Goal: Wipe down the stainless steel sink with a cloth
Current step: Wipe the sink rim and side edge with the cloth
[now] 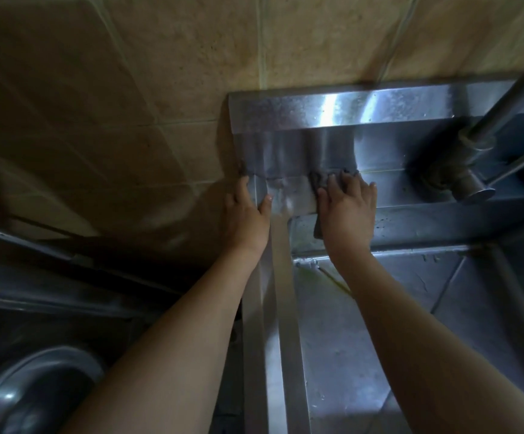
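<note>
Right hand (348,211) lies flat, fingers spread, pressing the cloth (319,180) onto the back ledge of the sink (417,187). Cloth shows past the fingertips and under the palm heel. Judged soft, limp, light: hold it bunched beneath the palm. Left hand (248,214) grips the sink corner alongside.

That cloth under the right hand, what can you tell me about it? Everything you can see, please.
The cloth is dark grey, soft-looking and crumpled. It lies on the back ledge of the sink near the left rear corner, bunched against the splashback. The right hand presses flat on it, hiding most; only a rumpled edge past the fingertips and a corner below the thumb show.
</note>
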